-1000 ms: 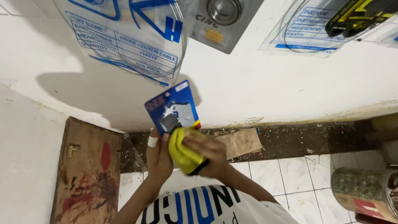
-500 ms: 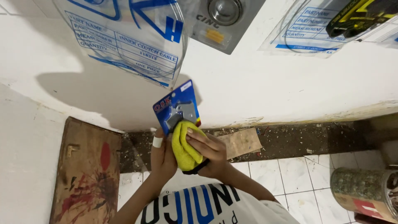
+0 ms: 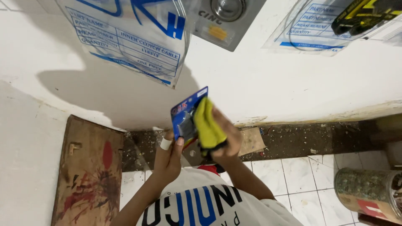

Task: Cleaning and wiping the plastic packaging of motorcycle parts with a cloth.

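Observation:
My left hand (image 3: 168, 155), with a white bandage on one finger, holds a blue blister-pack card (image 3: 186, 113) with a grey metal part under clear plastic. My right hand (image 3: 224, 136) grips a yellow cloth (image 3: 206, 123) and presses it against the face of the card. Both hands are raised in front of a white wall, above my white shirt with blue and black lettering.
Clear plastic bags with printed labels (image 3: 134, 37) hang on the wall above. A worn wooden board (image 3: 88, 171) leans at the left. A dirty floor strip (image 3: 301, 134) and white tiles lie below. A round tin (image 3: 368, 192) sits at the lower right.
Both hands have lifted the card and cloth a little higher and to the right. The cloth has moved up over the card's face.

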